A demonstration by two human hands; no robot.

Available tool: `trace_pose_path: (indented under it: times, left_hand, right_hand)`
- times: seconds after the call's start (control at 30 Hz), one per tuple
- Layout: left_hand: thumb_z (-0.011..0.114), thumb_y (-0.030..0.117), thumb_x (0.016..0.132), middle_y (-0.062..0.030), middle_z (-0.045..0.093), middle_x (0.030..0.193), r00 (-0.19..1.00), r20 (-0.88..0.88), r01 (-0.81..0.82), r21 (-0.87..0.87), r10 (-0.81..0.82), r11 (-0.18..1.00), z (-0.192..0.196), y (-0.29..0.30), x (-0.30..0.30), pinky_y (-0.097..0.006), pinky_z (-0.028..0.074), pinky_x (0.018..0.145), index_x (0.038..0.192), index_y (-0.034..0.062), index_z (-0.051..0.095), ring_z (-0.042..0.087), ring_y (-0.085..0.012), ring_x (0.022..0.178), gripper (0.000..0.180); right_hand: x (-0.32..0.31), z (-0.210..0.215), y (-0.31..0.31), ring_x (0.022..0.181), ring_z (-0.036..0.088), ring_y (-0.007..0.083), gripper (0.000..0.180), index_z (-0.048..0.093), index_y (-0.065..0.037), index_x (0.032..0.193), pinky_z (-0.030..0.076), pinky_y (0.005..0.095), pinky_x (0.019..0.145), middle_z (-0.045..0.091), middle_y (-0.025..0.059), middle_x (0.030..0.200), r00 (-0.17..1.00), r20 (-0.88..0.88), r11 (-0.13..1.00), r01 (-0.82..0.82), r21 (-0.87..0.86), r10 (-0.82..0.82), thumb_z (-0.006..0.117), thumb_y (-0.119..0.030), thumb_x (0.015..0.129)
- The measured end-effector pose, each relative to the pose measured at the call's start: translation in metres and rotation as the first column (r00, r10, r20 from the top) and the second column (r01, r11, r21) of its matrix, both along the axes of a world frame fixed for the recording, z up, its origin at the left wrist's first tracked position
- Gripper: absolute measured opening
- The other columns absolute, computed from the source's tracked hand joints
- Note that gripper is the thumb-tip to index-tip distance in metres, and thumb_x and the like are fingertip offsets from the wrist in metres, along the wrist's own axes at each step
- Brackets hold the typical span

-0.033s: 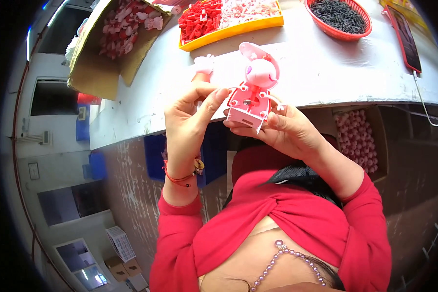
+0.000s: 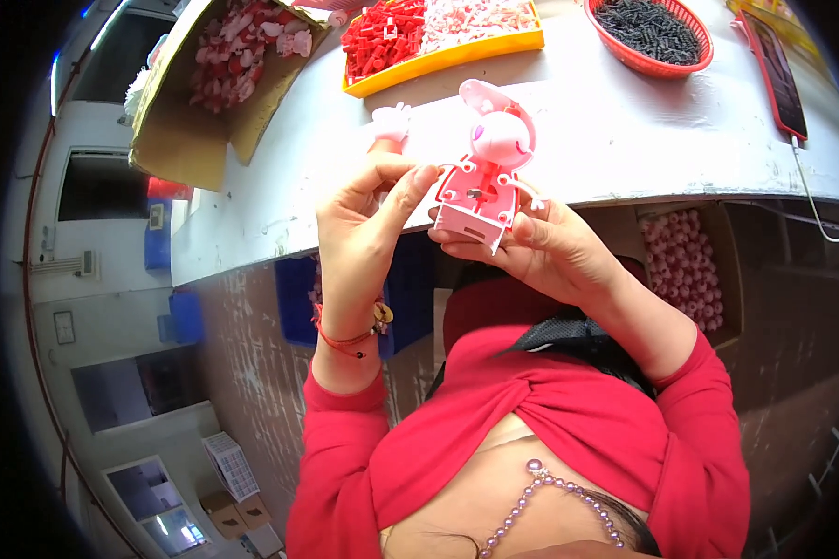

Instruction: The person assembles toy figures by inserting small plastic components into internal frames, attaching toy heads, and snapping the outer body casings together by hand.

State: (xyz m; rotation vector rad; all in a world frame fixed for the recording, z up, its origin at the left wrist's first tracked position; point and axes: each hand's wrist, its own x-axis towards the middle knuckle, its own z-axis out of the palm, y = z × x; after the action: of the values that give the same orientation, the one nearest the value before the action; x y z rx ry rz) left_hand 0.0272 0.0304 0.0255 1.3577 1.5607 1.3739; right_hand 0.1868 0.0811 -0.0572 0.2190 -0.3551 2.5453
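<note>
A pink toy figure (image 2: 480, 191) with a rounded head and long ears is held upright above the table's near edge. Its body shell is open toward me, with pegs, a red inner piece and a small metal-looking part inside. My right hand (image 2: 555, 242) grips the body from below and from the right. The thumb and forefinger of my left hand (image 2: 373, 210) pinch at the body's left edge; any small part between them is hidden. Just beyond the left fingers shows a pink-and-white piece (image 2: 391, 123); whether it stands on the table or is held I cannot tell.
On the white table (image 2: 298, 177) are a carton (image 2: 182, 140) of pink parts, a yellow tray (image 2: 447, 63) of red and pale pieces, a red basket (image 2: 706, 58) of dark screw-like pieces, and a phone (image 2: 774, 79) with a cable. Below, a box (image 2: 734, 279) holds pink balls beside a blue bin (image 2: 410, 298).
</note>
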Motion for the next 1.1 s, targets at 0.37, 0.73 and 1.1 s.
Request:
trace_pose_path:
  times: [0.37, 0.73, 1.1]
  left_hand:
    - [0.068, 0.023, 0.082, -0.0183, 0.06, 0.097, 0.308, -0.858, -0.28, 0.331, 0.411, 0.901, -0.044, 0.018, -0.039, -0.041, 0.045, 0.083, 0.109, -0.0031, 0.059, 0.056, -0.0316, 0.092, 0.039]
    - [0.063, 0.0, 0.085, -0.014, 0.06, 0.111, 0.976, 0.005, -0.209, 0.267, 0.216, 0.941, -0.018, 0.003, -0.024, -0.03, 0.045, 0.09, 0.126, -0.0058, 0.048, 0.057, -0.0171, 0.102, 0.045]
    - [0.071, 0.027, 0.081, -0.0217, 0.048, 0.13, 0.993, 0.043, -0.117, 0.552, 0.111, 0.826, 0.01, -0.02, 0.001, -0.043, 0.037, 0.104, 0.132, -0.0061, 0.041, 0.049, -0.0295, 0.119, 0.068]
  right_hand:
    - [-0.002, -0.003, 0.002, 0.117, 0.052, 0.0317, 0.066, 0.024, -0.002, 0.139, 0.041, 0.0432, 0.103, 0.048, 0.0173, 0.127, 1.0, 0.003, 0.999, 0.029, -0.019, -0.029, 0.063, -0.009, 0.086]
    - [-0.014, -0.007, 0.004, 0.109, 0.057, 0.0231, 0.053, 0.039, -0.003, 0.129, 0.045, 0.0363, 0.098, 0.055, 0.0145, 0.119, 0.994, 0.075, 0.995, 0.083, -0.058, -0.079, 0.065, -0.004, 0.084]
    - [-0.045, 0.052, -0.018, 0.098, 0.059, 0.0121, 0.061, 0.039, 0.0, 0.131, 0.046, 0.0261, 0.091, 0.062, 0.009, 0.108, 0.977, 0.029, 0.977, 0.209, 0.05, -0.21, 0.07, -0.001, 0.078]
